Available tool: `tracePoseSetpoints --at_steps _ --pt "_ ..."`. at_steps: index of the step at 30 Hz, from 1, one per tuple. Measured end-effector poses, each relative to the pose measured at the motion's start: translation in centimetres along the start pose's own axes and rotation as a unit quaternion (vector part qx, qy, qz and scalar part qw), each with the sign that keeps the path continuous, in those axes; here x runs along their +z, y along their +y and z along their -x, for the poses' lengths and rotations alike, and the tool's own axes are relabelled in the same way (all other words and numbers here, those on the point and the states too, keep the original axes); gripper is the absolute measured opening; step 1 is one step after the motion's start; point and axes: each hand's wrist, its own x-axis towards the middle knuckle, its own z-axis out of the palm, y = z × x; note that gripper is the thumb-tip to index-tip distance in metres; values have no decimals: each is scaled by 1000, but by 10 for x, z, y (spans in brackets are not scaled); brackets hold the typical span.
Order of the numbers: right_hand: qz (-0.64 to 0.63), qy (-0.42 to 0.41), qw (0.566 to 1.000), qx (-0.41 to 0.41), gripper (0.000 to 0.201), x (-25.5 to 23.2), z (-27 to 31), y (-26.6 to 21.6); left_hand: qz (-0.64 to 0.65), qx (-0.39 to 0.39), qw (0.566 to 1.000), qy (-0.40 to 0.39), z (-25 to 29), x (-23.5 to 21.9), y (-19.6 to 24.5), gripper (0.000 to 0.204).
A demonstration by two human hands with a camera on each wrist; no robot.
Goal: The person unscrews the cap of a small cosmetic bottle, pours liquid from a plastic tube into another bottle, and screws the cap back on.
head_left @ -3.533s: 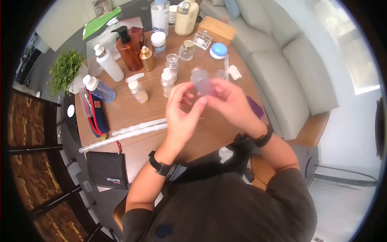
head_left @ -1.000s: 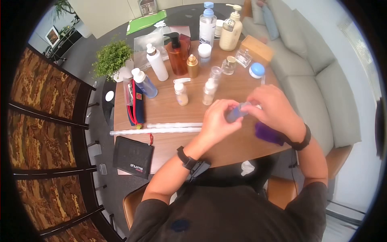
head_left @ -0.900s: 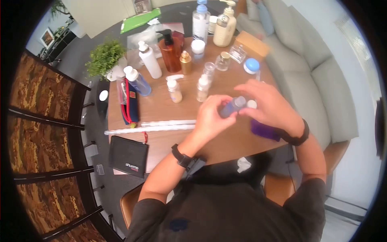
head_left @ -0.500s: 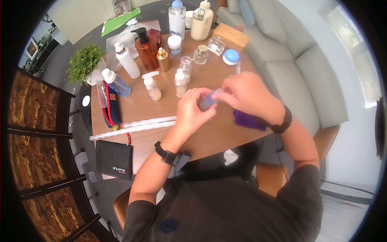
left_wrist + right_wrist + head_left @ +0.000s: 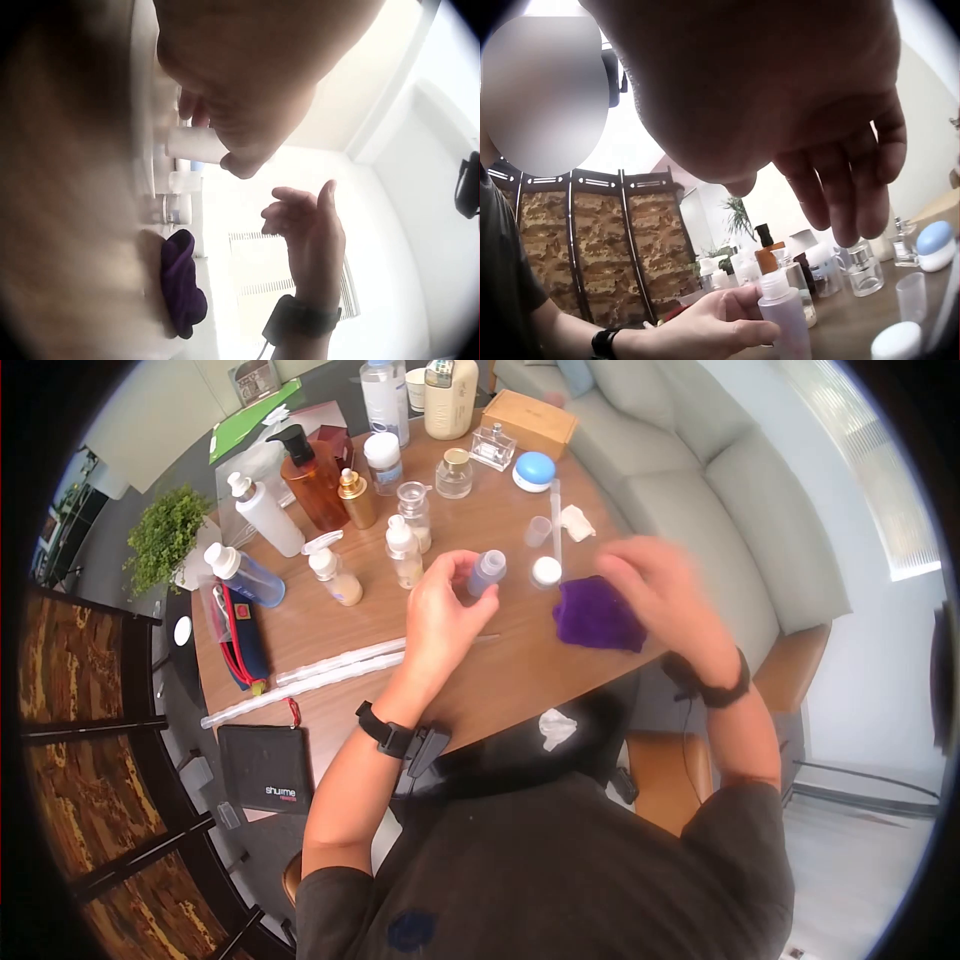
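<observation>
Two hands (image 5: 445, 610) (image 5: 650, 585), one purple cloth (image 5: 595, 615), two long clear tubes (image 5: 340, 660) (image 5: 300, 695), one potted plant (image 5: 165, 535).

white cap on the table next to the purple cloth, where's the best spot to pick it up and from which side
Probably from straight above, pinching the rim on opposite sides. The white cap is low and round and lies flat on the table, so its top offers nothing to hold. The right hand hovers open closest to it; the purple cloth lies beside it, and the left hand holds the small bottle.

The right hand (image 5: 655, 585) has let go of the small bottle (image 5: 486, 573), cap (image 5: 546, 570) now on table.
</observation>
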Motion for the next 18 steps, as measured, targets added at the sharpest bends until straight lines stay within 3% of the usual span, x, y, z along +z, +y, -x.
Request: tracePoseSetpoints --at_steps 1,3,4,6,7,9,11,13,15,16,18 --pt "3 2 1000 9 35 -7 16 7 -3 -19 1000 3 -1 -1 0 42" --pt "-97 54 973 204 31 -25 63 27 -18 -40 999 -4 -2 4 -1 44" --pt "-85 61 968 228 31 -34 89 43 -23 -29 999 4 -3 8 -11 44" --pt "-117 104 922 354 34 -44 149 80 -6 -39 999 20 -4 10 -20 42" --pt "-110 106 912 380 34 -43 191 98 5 -35 999 22 -5 11 -23 42" --pt "-102 201 853 470 35 -24 273 126 9 -25 1000 15 -7 9 -28 49" --pt "-98 154 796 577 34 7 338 113 15 -21 1000 7 -7 8 -30 53" --pt "-69 120 811 569 30 54 409 108 17 -13 1000 3 -5 5 -25 60" --pt "114 -9 829 547 36 101 465 103 6 -8 1000 4 0 6 -17 63" --pt "113 -10 831 545 36 110 476 97 -5 -2 1000 6 3 5 -13 66" --pt "232 -215 792 523 81 126 483 88 8 12 1000 -6 9 4 -13 73"
